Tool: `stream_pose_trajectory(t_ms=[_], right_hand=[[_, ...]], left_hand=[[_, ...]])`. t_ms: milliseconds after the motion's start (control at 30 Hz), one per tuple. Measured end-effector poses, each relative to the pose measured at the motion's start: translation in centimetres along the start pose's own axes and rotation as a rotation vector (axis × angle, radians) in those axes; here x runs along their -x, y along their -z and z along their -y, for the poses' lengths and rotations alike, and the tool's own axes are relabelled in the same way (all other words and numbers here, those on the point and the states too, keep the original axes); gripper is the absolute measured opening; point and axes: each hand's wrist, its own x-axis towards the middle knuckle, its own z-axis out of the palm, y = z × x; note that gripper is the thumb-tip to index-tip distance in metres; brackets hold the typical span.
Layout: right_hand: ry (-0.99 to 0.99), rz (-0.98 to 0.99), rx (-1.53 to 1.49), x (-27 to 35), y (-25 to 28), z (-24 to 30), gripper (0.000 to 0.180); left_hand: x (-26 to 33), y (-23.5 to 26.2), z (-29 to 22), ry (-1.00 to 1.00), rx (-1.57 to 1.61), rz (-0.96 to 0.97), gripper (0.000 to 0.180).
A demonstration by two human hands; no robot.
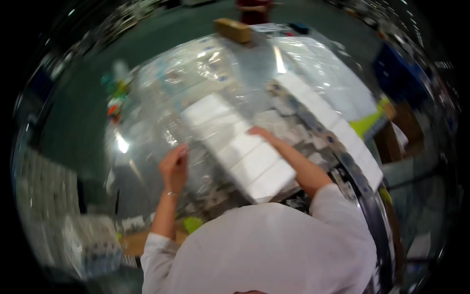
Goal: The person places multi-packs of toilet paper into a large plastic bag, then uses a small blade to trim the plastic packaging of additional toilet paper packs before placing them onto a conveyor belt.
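Observation:
A long row of white paper blocks (240,147) lies slantwise before me, its near end close to my body. My right hand (263,134) presses against the row's right side, fingers bent over its edge; blur hides the finer grip. Left of the row, my left hand (175,166) is raised with curled fingers, apart from the blocks. Clear plastic film (169,125) lies near it; whether the fingers pinch any is too blurred to see. To the right stands a second white row (338,127), with round ends showing along its side.
Film-wrapped packs (200,61) cover the table's far left, and more wrapped white goods (323,68) lie far right. A brown carton (232,30) sits at the far edge. Wrapped bundles (93,245) stand lower left; a blue bin (399,73) is at right. Another person (253,11) stands beyond.

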Motion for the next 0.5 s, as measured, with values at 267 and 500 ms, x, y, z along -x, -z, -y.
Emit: stream_pose_trajectory(t_ms=[267, 500], right_hand=[[0.326, -0.452, -0.104, -3.4, -10.4, 5.0, 0.06], [0.448, -1.228, 0.249, -18.7, -16.5, 10.6, 0.086]], left_hand=[[-1.0, 2.5, -0.3, -0.004, 0.263, -0.16, 0.012], [-2.5, 4.2, 1.2, -0.054, 0.263, -0.203, 0.013]])
